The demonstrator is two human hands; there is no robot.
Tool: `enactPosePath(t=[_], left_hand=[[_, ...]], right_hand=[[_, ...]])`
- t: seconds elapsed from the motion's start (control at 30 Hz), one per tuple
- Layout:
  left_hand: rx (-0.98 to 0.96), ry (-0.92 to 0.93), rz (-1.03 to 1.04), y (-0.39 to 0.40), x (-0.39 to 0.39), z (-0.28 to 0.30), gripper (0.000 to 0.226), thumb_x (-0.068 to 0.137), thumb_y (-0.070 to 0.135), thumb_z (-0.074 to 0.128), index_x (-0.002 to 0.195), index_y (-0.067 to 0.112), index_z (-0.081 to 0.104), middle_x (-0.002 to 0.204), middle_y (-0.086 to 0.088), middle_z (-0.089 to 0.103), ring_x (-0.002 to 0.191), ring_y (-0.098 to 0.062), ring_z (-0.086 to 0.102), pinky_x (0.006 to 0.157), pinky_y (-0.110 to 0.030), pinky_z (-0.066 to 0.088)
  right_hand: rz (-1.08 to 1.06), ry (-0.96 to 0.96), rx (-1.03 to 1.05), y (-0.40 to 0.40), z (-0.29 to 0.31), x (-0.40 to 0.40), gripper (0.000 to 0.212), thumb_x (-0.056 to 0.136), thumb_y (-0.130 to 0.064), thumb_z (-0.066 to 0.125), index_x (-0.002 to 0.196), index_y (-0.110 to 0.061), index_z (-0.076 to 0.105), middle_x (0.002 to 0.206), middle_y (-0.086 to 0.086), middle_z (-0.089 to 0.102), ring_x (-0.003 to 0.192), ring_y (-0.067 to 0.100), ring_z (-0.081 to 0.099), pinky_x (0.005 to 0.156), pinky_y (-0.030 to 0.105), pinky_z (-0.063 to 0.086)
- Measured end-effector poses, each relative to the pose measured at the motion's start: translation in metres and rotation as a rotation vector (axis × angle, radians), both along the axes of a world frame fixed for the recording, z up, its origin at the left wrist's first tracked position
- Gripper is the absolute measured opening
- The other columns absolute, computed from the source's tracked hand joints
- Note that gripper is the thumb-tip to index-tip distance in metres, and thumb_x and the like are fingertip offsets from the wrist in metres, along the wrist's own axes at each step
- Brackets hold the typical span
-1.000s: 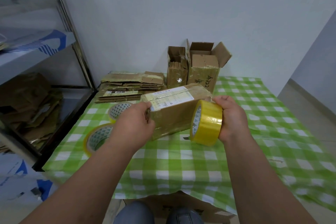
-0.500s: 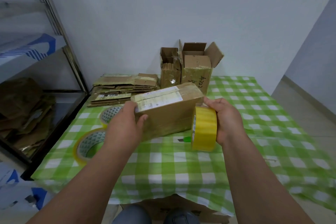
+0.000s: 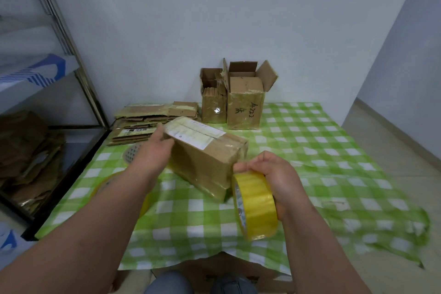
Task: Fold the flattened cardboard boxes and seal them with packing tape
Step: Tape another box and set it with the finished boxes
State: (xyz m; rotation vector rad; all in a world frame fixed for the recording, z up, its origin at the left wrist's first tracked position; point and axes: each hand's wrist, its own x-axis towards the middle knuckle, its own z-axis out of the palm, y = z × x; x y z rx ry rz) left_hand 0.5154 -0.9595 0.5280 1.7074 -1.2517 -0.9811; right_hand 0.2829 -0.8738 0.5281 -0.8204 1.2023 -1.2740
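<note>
The step in hand looks like sealing: a folded cardboard box point(image 3: 207, 153) with a white shipping label on top sits near the middle of the table point(image 3: 310, 150), which is covered by a green checked cloth. The left hand point(image 3: 152, 150) holds the box's far left end, thumb on top by the label; its other fingers are hidden behind the box, so I cannot tell how they lie. The right hand point(image 3: 269, 174) grips a yellow packing tape roll point(image 3: 255, 205) at the box's near right corner, fingers curled over the roll's rim. Whether a strip already runs onto the box cannot be made out. Next, I judge, the tape must be drawn along a seam while the left hand steadies the box. Flattened boxes point(image 3: 152, 119) lie stacked at the far left edge; two open cartons point(image 3: 238, 100) stand at the far edge.
</note>
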Motion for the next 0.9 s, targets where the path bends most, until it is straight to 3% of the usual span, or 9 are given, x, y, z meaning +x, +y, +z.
enactPosePath(t=[0.1,0.2,0.27,0.4,0.5,0.6,0.67,0.77,0.9], left_hand=[[-0.056,-0.187,-0.103,0.015,-0.021,0.003,0.094,0.079,0.078,0.051,0.156,0.039,0.013,0.165,0.013,-0.005,0.151,-0.031,0.008,0.116,-0.062,0.020],[-0.214,-0.408,-0.167,0.037,-0.042,0.005,0.118,0.052,0.095,0.044,0.154,0.039,0.019,0.153,0.025,0.001,0.149,-0.029,0.004,0.114,-0.059,0.022],[-0.272,-0.458,-0.212,0.046,-0.051,0.002,0.113,0.054,0.092,0.050,0.151,0.040,0.024,0.144,0.024,0.009,0.144,-0.022,0.008,0.114,-0.053,0.026],[-0.293,-0.496,-0.268,0.052,-0.062,-0.006,0.096,0.063,0.082,0.060,0.146,0.039,0.035,0.135,0.020,0.015,0.137,-0.019,0.021,0.110,-0.040,0.032],[-0.307,-0.465,-0.215,0.049,-0.055,-0.008,0.083,0.072,0.069,0.069,0.142,0.032,0.045,0.143,0.011,0.024,0.135,-0.019,0.032,0.110,-0.037,0.035],[-0.366,-0.405,-0.196,0.044,-0.041,-0.006,0.055,0.083,0.044,0.074,0.133,0.030,0.058,0.142,0.006,0.039,0.130,-0.016,0.042,0.104,-0.029,0.038],[-0.402,-0.348,-0.261,0.045,-0.032,-0.003,0.039,0.088,0.030,0.072,0.126,0.035,0.064,0.140,0.009,0.047,0.126,-0.012,0.047,0.102,-0.028,0.040],[-0.418,-0.281,-0.355,0.047,-0.017,-0.003,0.034,0.091,0.021,0.069,0.121,0.038,0.067,0.136,0.015,0.053,0.121,-0.003,0.050,0.100,-0.023,0.042],[-0.426,-0.254,-0.392,0.052,-0.007,-0.006,0.035,0.092,0.022,0.068,0.121,0.041,0.066,0.133,0.022,0.052,0.122,0.005,0.046,0.092,-0.007,0.038]], right_hand=[[0.002,0.029,0.006,0.001,0.001,0.004,0.025,0.088,0.002,0.058,0.068,-0.013,0.056,0.074,0.011,0.070,0.059,0.023,0.061,0.055,0.033,0.049],[-0.033,0.053,-0.016,-0.002,0.005,0.001,0.031,0.084,0.004,0.061,0.061,-0.017,0.059,0.066,0.005,0.061,0.056,0.019,0.056,0.055,0.032,0.045],[-0.042,0.044,-0.041,-0.004,0.008,0.000,0.028,0.084,0.005,0.061,0.064,-0.015,0.059,0.073,-0.006,0.067,0.057,0.016,0.062,0.051,0.027,0.047],[-0.014,0.025,-0.045,-0.006,0.009,0.001,0.023,0.086,0.006,0.060,0.068,-0.009,0.057,0.124,-0.010,0.060,0.078,0.012,0.069,0.046,0.019,0.048],[0.007,0.032,-0.053,-0.003,0.005,0.001,0.022,0.085,0.006,0.059,0.067,-0.008,0.058,0.122,0.003,0.066,0.083,0.018,0.068,0.054,0.022,0.050],[0.076,-0.024,-0.041,0.004,-0.002,0.002,0.027,0.086,0.005,0.058,0.063,-0.009,0.060,0.112,0.009,0.072,0.093,0.030,0.064,0.076,0.042,0.052],[0.133,-0.086,-0.035,0.008,-0.004,0.004,0.029,0.087,0.005,0.058,0.062,-0.010,0.061,0.106,0.010,0.074,0.085,0.028,0.068,0.074,0.044,0.053],[0.091,-0.144,-0.043,0.013,-0.004,0.006,0.032,0.086,0.006,0.059,0.059,-0.011,0.063,0.106,0.006,0.072,0.077,0.022,0.070,0.064,0.037,0.056],[0.114,-0.115,-0.062,0.012,-0.002,0.015,0.036,0.085,0.007,0.059,0.057,-0.013,0.064,0.121,0.003,0.068,0.085,0.023,0.067,0.073,0.041,0.054]])
